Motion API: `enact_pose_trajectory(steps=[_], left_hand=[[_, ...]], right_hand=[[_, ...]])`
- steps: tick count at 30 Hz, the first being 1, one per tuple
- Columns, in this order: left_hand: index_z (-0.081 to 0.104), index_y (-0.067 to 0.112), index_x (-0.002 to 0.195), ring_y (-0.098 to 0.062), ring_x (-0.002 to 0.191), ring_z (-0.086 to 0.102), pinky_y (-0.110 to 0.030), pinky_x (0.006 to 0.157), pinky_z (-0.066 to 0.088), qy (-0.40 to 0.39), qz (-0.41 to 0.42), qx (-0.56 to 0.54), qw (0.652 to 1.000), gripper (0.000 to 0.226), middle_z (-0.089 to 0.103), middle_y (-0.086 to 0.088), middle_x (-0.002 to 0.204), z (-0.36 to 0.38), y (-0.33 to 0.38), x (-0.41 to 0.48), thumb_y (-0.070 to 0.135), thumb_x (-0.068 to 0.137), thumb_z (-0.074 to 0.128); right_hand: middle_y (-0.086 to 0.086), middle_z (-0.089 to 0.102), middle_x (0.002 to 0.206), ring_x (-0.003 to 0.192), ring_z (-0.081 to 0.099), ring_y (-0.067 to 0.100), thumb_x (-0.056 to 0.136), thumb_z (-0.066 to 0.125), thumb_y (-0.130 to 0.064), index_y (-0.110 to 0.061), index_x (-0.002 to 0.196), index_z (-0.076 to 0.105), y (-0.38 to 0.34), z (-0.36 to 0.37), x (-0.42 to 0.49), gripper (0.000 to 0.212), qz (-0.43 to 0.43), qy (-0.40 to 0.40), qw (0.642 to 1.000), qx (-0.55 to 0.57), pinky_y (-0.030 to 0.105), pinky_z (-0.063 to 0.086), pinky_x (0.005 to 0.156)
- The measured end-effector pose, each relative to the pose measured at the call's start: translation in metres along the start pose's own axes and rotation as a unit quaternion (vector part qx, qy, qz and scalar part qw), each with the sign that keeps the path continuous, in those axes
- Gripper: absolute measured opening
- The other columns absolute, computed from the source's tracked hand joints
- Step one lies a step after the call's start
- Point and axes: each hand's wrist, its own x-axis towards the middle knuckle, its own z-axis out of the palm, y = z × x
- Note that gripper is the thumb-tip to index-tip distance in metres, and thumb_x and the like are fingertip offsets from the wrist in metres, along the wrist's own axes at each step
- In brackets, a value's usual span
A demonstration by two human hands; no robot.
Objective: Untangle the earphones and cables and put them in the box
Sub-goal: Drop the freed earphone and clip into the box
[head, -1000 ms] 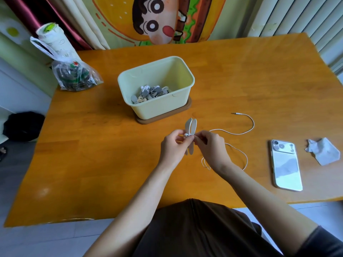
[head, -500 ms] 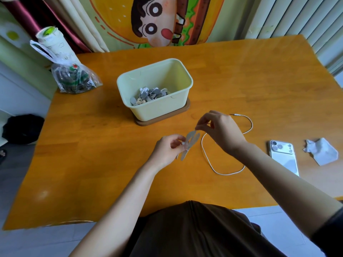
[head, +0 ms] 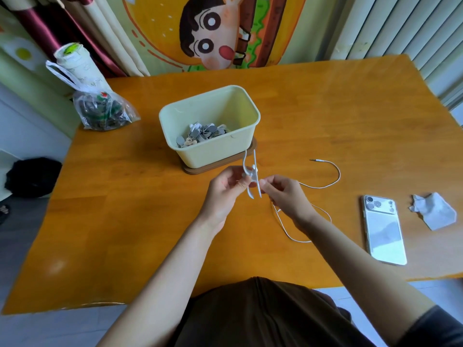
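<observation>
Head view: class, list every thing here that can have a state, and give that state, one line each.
Box: upright, open, part filled with bundled pieces.
Cable strap: lifted off the table, gripped by the left hand.
Earphone cable: one end pinched by the right hand, the rest loose on the table, not in the box.
Phone: flat, screen down.
Tissue: crumpled.

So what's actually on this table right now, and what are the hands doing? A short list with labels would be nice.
Left hand: pinches the grey clip
Right hand: pinches the white cable right beside the clip
Cable: trails in loose loops on the table, plug lying free
Box: pale yellow, on a brown base, grey bundles inside
Elsewhere: phone and crumpled tissue to the right, plastic bag far left
</observation>
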Motion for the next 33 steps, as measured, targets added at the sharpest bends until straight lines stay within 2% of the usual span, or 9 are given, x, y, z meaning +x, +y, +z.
enact_pose_trajectory(steps=[4,10,13,18,21,23,28,31,33], left_hand=[[0.063,0.006,0.109,-0.014,0.092,0.067,-0.025,0.084,0.051,0.029,-0.009,-0.021,0.999,0.03,0.069,-0.007,0.101,0.004,-0.003,0.001,0.022,0.084,0.063],[0.062,0.009,0.106,-0.018,0.091,0.065,-0.034,0.088,0.051,0.033,-0.046,-0.09,0.994,0.016,0.067,-0.005,0.096,0.008,-0.006,0.0,0.011,0.091,0.057],[0.062,0.008,0.104,-0.019,0.089,0.065,-0.037,0.09,0.052,0.051,-0.062,-0.106,0.991,0.015,0.064,-0.007,0.097,0.009,-0.006,0.0,0.011,0.091,0.056],[0.063,0.009,0.102,-0.015,0.082,0.063,-0.033,0.087,0.053,0.095,-0.067,-0.11,0.987,0.011,0.063,-0.006,0.096,0.01,-0.01,0.003,0.008,0.093,0.057],[0.065,0.016,0.094,-0.017,0.083,0.063,-0.033,0.082,0.053,0.145,-0.049,0.009,0.988,0.009,0.066,-0.003,0.095,0.007,-0.015,0.007,0.01,0.092,0.06],[0.066,0.023,0.088,-0.016,0.083,0.063,-0.025,0.072,0.051,0.16,-0.028,0.128,0.978,0.011,0.068,0.001,0.093,0.002,-0.021,0.01,0.012,0.09,0.063],[0.068,0.016,0.091,-0.023,0.076,0.063,-0.025,0.06,0.046,0.128,0.003,0.311,0.942,0.005,0.069,-0.005,0.091,-0.017,-0.036,0.011,0.015,0.086,0.069],[0.07,0.013,0.1,-0.019,0.078,0.061,-0.022,0.062,0.046,0.096,0.005,0.376,0.922,0.015,0.063,0.001,0.097,-0.021,-0.04,0.008,0.016,0.085,0.07],[0.069,0.011,0.106,-0.017,0.081,0.059,-0.019,0.065,0.046,0.061,-0.001,0.377,0.924,0.02,0.06,0.002,0.1,-0.019,-0.041,0.005,0.012,0.087,0.068]], right_hand=[[-0.006,0.043,0.056,0.053,0.036,0.007,0.094,0.055,-0.027,-0.01,0.077,0.062,0.002,0.005,-0.002,0.025,0.037,-0.006,0.998,0.047,0.019,0.031,0.05],[0.001,0.05,0.074,0.055,0.039,0.005,0.097,0.049,-0.025,-0.015,0.084,0.066,0.003,0.007,-0.002,0.023,0.116,-0.049,0.985,0.121,0.013,0.034,0.049],[-0.002,0.054,0.075,0.054,0.039,0.004,0.096,0.051,-0.026,-0.015,0.085,0.065,0.006,0.011,-0.004,0.02,0.14,-0.063,0.977,0.147,0.013,0.033,0.048],[-0.002,0.055,0.07,0.053,0.039,0.005,0.095,0.054,-0.024,-0.013,0.075,0.059,0.01,0.017,-0.008,0.023,0.136,-0.067,0.983,0.108,0.014,0.033,0.048],[-0.001,0.056,0.068,0.052,0.037,0.007,0.094,0.054,-0.02,-0.012,0.077,0.062,0.011,0.02,-0.011,0.021,0.104,-0.059,0.992,0.037,0.016,0.031,0.047],[-0.005,0.057,0.064,0.048,0.037,0.004,0.093,0.056,-0.022,-0.011,0.08,0.065,0.01,0.019,-0.012,0.02,0.07,-0.055,0.996,-0.026,0.017,0.029,0.047],[-0.011,0.059,0.065,0.043,0.044,0.0,0.094,0.054,-0.023,-0.012,0.088,0.069,0.0,0.004,-0.011,0.019,-0.01,-0.072,0.985,-0.156,0.012,0.031,0.043],[-0.012,0.058,0.066,0.055,0.047,0.008,0.093,0.056,-0.025,-0.014,0.087,0.069,-0.009,-0.01,-0.007,0.018,-0.043,-0.078,0.973,-0.213,0.016,0.033,0.047],[-0.015,0.057,0.066,0.059,0.049,0.012,0.092,0.059,-0.025,-0.017,0.085,0.069,-0.015,-0.019,-0.003,0.015,-0.066,-0.062,0.966,-0.242,0.018,0.035,0.05]])
